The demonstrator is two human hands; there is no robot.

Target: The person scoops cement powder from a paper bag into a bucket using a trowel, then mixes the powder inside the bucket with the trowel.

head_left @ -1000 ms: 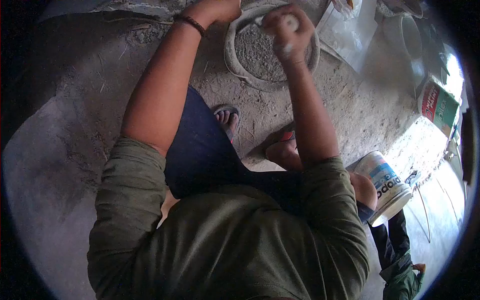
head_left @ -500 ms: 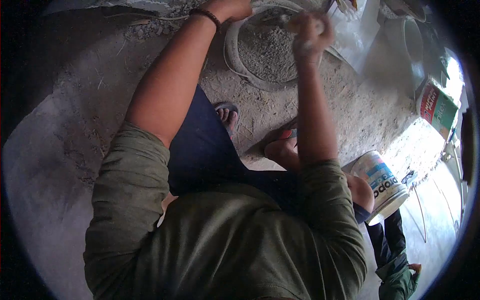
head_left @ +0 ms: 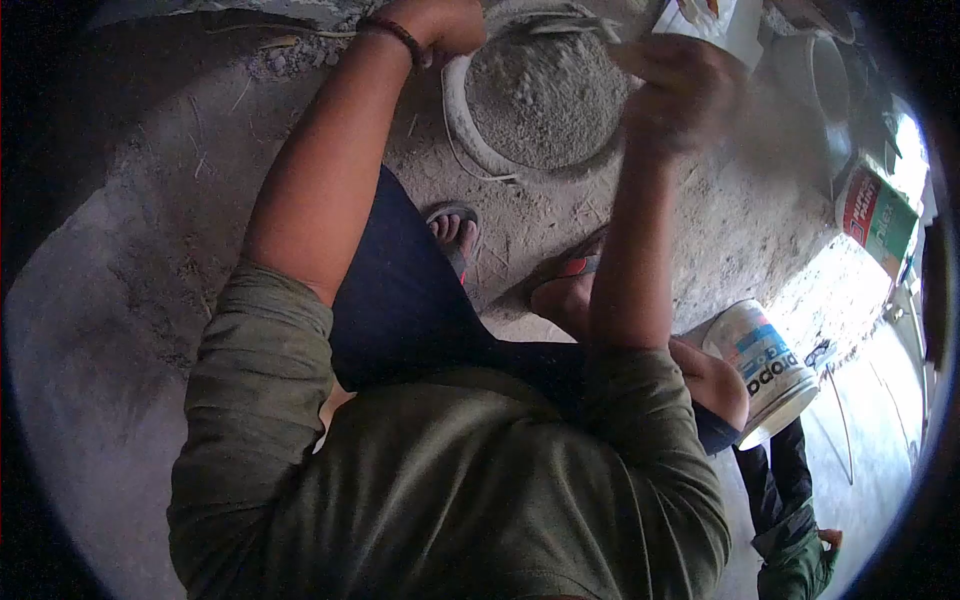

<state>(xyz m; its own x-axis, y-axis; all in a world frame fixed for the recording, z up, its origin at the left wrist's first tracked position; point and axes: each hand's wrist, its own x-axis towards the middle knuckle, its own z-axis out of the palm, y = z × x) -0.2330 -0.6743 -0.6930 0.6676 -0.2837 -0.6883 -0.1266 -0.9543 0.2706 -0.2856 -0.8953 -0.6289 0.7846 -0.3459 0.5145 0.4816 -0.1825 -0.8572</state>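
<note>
Grey powdery or mortar-like material fills a round basin [head_left: 545, 105] on the ground at the top centre. At the basin's left rim, my left hand [head_left: 448, 28] is closed; whatever its fingers hold is hidden. My right hand [head_left: 690, 95], blurred by motion, is wrapped round the handle of a trowel-like tool at the basin's right side. The tool's grey blade [head_left: 572, 24] appears to lie over the far part of the basin, above the material. A thin wire handle hangs at the basin's near left edge.
Beyond my right hand are a plastic bag [head_left: 735, 30] and a pale bucket [head_left: 812, 85]. A red and green paint bucket [head_left: 877, 218] stands at the right. A white bucket [head_left: 762, 370] lies by my knee. Another person [head_left: 795, 540] is at the lower right. Rubble [head_left: 290, 58] lies upper left.
My right hand has moved right, away from over the basin, with the tool. My left hand shifted slightly right, then back left. More of the material's surface shows.
</note>
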